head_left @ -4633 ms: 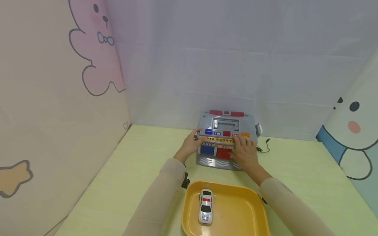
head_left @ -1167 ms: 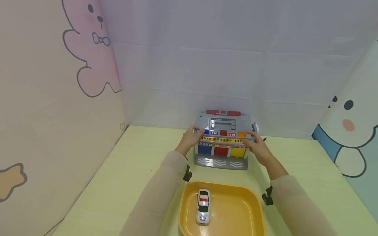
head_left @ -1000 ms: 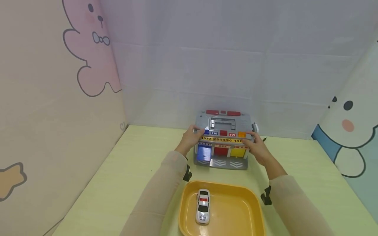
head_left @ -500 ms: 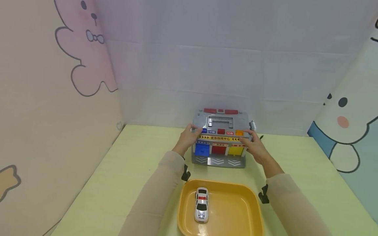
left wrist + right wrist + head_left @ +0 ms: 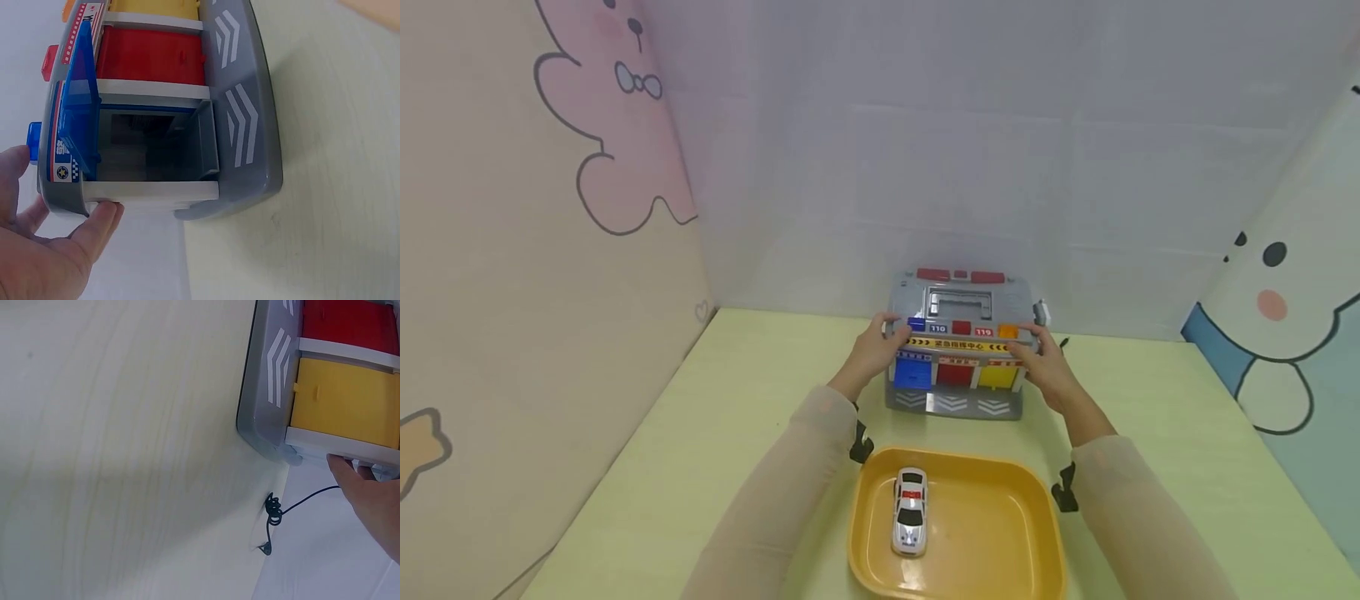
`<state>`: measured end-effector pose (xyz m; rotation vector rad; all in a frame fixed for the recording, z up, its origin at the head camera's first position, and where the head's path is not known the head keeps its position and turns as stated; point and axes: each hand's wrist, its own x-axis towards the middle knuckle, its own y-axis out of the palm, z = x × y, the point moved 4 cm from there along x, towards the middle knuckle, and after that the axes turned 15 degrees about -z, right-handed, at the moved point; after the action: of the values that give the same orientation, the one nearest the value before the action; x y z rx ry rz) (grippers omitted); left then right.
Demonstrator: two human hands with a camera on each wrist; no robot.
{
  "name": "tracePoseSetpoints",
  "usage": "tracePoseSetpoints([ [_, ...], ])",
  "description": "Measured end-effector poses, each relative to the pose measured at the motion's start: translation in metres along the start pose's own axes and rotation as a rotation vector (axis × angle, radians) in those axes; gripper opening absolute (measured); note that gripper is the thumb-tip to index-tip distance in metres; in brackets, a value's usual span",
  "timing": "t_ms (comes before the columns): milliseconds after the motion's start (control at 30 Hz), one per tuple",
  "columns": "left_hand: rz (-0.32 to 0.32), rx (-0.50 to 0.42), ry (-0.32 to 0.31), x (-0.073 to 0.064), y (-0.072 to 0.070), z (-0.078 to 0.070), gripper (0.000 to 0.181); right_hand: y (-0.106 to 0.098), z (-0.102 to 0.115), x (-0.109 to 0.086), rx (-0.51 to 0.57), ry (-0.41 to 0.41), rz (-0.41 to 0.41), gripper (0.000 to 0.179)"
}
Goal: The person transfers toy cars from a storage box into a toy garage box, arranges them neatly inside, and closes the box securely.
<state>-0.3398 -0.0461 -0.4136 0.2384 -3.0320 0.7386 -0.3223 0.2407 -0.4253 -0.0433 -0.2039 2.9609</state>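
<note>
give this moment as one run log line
left hand: grips garage, left end | right hand: grips its right end | blue door: open | red door: shut | yellow door: shut | car: in tray

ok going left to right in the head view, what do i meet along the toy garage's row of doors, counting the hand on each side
Left hand → blue door, swung open → red door, closed → yellow door, closed → right hand.
</note>
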Motion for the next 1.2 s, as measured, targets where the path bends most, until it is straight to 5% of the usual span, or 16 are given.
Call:
tracePoseSetpoints([
  [200, 0.023, 0.037, 0.05, -0.004, -0.005, 0.005, 0.056, 0.002, 0.002, -0.001, -0.002, 0.004, 0.0, 0.054],
  [800, 0.066, 0.006, 0.068, -0.017, -0.011, 0.014, 0.063, 0.001, 0.005, -0.003, -0.001, 0.016, 0.008, 0.055],
  [1200, 0.077, 0.014, 0.086, -0.041, -0.017, 0.022, 0.061, 0.0, 0.004, -0.003, 0.022, 0.038, 0.006, 0.053],
])
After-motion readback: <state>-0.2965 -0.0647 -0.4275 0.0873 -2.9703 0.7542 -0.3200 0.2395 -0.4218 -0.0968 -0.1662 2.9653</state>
